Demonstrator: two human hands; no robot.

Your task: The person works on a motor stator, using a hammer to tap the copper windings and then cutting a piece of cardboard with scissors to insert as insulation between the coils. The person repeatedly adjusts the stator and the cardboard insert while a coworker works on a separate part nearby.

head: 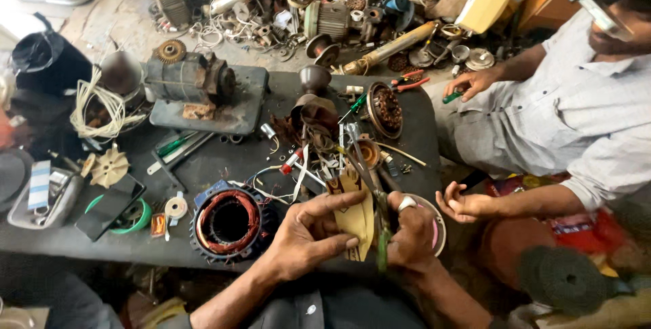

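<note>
We're mid-cut here: left hand point(308, 234) fingers pinch the tan paper strip point(357, 217), right hand point(410, 234) fingers grip the scissors point(369, 173). Next snip probably needs the strip kept taut.

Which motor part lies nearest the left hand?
The open stator with copper windings, just beside the left hand; the grey motor sits far back on its plate.

Soft, even daylight fills the scene; shadows stay faint. The dark cluttered surface point(224, 159) is sharp, while edges bend and the lower right corner blurs.
</note>
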